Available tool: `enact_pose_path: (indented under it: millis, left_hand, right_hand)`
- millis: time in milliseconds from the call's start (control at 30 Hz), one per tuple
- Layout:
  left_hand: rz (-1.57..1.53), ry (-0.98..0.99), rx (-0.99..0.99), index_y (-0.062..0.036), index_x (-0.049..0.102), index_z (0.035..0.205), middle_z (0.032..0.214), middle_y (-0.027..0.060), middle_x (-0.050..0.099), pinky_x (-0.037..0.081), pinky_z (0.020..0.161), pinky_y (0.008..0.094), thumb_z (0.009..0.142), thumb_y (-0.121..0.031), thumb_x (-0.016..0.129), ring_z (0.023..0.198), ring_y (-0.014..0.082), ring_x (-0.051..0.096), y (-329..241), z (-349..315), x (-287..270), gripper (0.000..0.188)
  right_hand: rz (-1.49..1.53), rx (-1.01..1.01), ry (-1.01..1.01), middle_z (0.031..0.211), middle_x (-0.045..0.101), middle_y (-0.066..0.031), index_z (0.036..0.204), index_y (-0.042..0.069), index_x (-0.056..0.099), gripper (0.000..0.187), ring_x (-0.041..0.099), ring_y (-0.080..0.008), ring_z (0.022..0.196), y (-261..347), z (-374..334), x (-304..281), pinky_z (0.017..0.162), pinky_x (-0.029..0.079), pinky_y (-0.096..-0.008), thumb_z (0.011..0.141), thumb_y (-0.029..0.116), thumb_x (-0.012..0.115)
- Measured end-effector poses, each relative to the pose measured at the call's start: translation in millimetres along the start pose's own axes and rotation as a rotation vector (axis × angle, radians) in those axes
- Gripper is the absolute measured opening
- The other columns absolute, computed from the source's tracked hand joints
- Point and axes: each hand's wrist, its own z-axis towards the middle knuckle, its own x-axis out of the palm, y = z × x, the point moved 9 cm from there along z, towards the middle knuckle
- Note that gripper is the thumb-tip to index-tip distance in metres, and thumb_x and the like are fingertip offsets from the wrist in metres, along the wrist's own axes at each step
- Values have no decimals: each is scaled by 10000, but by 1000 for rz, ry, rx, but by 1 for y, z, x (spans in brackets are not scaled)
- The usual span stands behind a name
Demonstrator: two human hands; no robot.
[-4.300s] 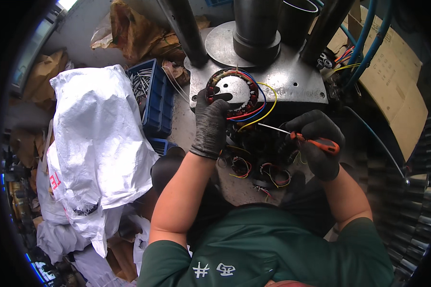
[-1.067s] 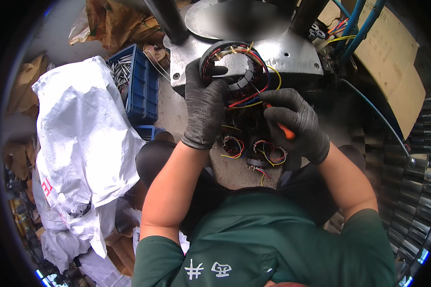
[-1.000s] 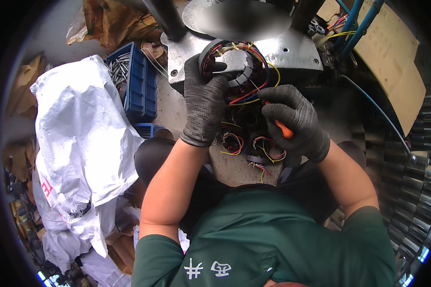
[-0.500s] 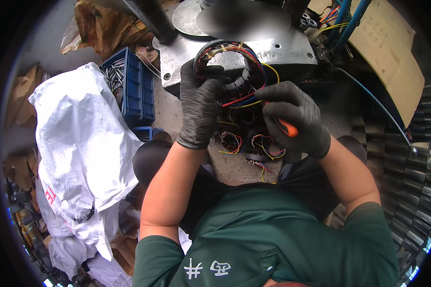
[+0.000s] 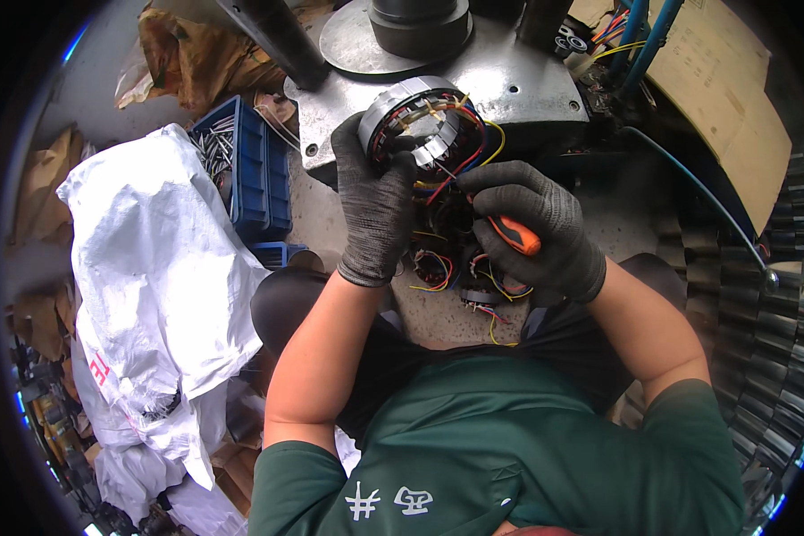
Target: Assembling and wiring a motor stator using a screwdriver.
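Note:
My left hand, in a dark knit glove, grips a ring-shaped motor stator by its left side, over the front edge of the metal plate. Red, blue and yellow lead wires hang from the ring's right side. My right hand, gloved the same way, is closed round a screwdriver with an orange and black handle. Its thin shaft points up and left to the ring's inner edge; whether the tip touches cannot be made out. Below, more wired stators rest on the floor between my legs.
The metal press base with dark posts stands ahead. Blue bins with metal pieces and a white sack lie to the left. At right are a cardboard sheet, a thin blue hose and stacked metal cores.
The stator has tilted, so its metal outer rim now shows. My right hand has moved slightly left with the screwdriver, whose shaft now reaches the ring's inner edge.

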Motion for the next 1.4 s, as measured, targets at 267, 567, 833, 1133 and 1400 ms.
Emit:
enact_pose_path:
  millis: [267, 567, 833, 1133, 1400]
  left_hand:
    - [-4, 28, 6, -47, 418, 1411, 1244, 138, 588, 525, 1013, 356, 856, 83, 558, 1139, 202, 619, -4, -3, 10, 587]
    - [134, 64, 58, -34, 445, 1417, 1263, 120, 597, 519, 1006, 356, 900, -1, 641, 1131, 201, 601, -18, -11, 17, 554]
    - [-44, 99, -55, -43, 436, 1426, 1275, 116, 593, 526, 1010, 352, 886, -7, 654, 1142, 200, 602, -3, -16, 24, 583]
    - [-5, 49, -7, -28, 428, 1388, 1232, 140, 595, 523, 1015, 367, 888, 71, 571, 1130, 209, 620, 0, -13, 20, 530]
    - [-29, 72, -49, -37, 433, 1422, 1264, 127, 601, 550, 977, 340, 858, 73, 602, 1129, 193, 618, 2, -14, 22, 599]
  right_hand:
    - [-44, 3, -22, 1170, 703, -161, 1032, 65, 677, 297, 729, -338, 964, -2, -3, -2, 808, 607, -411, 771, -15, 795]
    - [-123, 34, -15, 1167, 698, -160, 1029, 62, 684, 297, 709, -349, 1011, -8, -5, 6, 847, 600, -428, 761, 4, 799]
    - [-174, 7, 46, 1144, 698, -148, 1021, 65, 689, 302, 705, -352, 1014, -16, -6, 12, 848, 597, -431, 748, -2, 799]
    - [-61, 35, -37, 1078, 702, -127, 1003, 64, 681, 275, 726, -330, 931, -9, 0, -3, 800, 605, -410, 762, -33, 770]
    - [-67, 46, -40, 1060, 701, -129, 989, 67, 670, 271, 723, -336, 899, -8, -2, -4, 778, 602, -406, 758, -24, 777]
